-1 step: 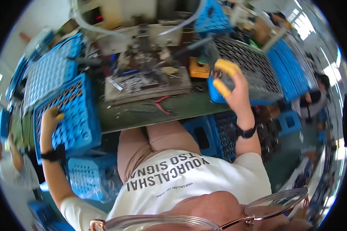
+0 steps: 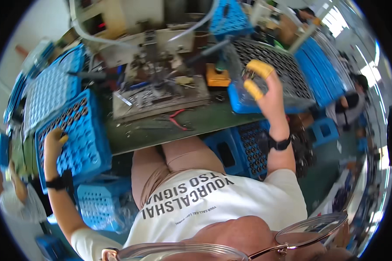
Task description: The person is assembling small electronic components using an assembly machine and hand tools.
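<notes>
- 1 left hand [image 2: 53,145], bent over the left blue tray [image 2: 102,145]. Its grip cannot be told: the fingertips are partly hidden. The dark ring-like parts [image 2: 76,112] fill only the upper rows of that tray, and the round pits probably keep them apart. Against the earlier frame, this hand lies over much the same part of the tray.
- Next along the green table [image 2: 126,139] comes a metal fixture [image 2: 150,65] on a flat base plate [image 2: 189,100], set between the 2 trays, likely so both arms can reach it. In front lie red-handled pliers [image 2: 175,121], apart from both hands. The whole bench sits slightly further left in view than earlier, which suggests the head turned.
- Right of the plate stands a yellow block [image 2: 217,79], unchanged beside it.
- Further right, the right tray [image 2: 239,105] carries many more dark parts, close-set in rows, seemingly for easy picking.
- Over it is the right hand [image 2: 273,96], with yellow covers [image 2: 261,68] on 2 digits, perhaps for protection. The covered digits curve with space between; whether they clamp a part or only frame those behind, I cannot tell. Relative to the tray, this hand is slightly further right than before.
</notes>
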A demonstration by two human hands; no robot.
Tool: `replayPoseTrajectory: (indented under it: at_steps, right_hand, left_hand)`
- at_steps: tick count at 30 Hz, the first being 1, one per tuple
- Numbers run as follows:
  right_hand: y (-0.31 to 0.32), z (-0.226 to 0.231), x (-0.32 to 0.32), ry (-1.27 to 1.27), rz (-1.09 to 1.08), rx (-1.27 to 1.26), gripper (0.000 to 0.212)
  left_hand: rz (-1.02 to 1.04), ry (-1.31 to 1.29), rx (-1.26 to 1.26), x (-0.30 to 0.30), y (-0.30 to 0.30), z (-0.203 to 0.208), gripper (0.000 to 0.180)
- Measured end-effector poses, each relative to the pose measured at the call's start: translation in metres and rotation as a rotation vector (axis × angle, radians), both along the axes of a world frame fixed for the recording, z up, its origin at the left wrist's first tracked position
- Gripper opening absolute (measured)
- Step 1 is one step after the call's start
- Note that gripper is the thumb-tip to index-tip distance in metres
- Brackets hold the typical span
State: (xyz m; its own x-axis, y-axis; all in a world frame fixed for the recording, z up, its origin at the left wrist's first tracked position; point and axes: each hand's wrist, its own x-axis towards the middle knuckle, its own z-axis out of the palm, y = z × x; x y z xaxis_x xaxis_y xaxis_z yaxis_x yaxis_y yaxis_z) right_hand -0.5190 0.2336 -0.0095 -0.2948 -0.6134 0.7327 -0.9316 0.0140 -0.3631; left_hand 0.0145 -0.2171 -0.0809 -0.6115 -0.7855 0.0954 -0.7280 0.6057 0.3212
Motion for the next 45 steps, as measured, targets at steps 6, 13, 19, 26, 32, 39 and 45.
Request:
replayPoseTrajectory:
  at_steps: [6, 13, 19, 26, 32, 39, 45]
  right_hand:
    - [0.124, -0.035, -0.182, 0.095, -0.982, 0.335, 0.042]
    - [0.120, -0.051, -0.202, -0.175, -1.024, 0.544, 0.037]
    - [0.129, -0.057, -0.210, -0.087, -0.955, 0.455, 0.036]
    - [0.121, -0.061, -0.208, -0.015, -0.935, 0.481, 0.035]
    - [0.132, -0.063, -0.221, 0.085, -0.852, 0.485, 0.033]
    - [0.145, -0.065, -0.240, 0.067, -0.761, 0.457, 0.032]
    - [0.143, -0.060, -0.233, 0.108, -0.732, 0.438, 0.029]
  left_hand:
    - [0.091, 0.128, 0.084, -0.030, -0.012, -0.002, 0.033]
    - [0.066, 0.308, -0.047, -0.050, 0.071, 0.028, 0.034]
    - [0.016, 0.671, 0.249, -0.059, 0.109, -0.006, 0.045]
    - [-0.083, 0.921, 0.379, -0.099, 0.140, -0.020, 0.049]
    - [-0.017, 0.834, 0.413, -0.127, 0.166, -0.014, 0.038]
    - [-0.009, 0.794, 0.209, -0.129, 0.179, -0.008, 0.040]
    - [-0.045, 0.696, 0.106, -0.130, 0.183, -0.001, 0.036]
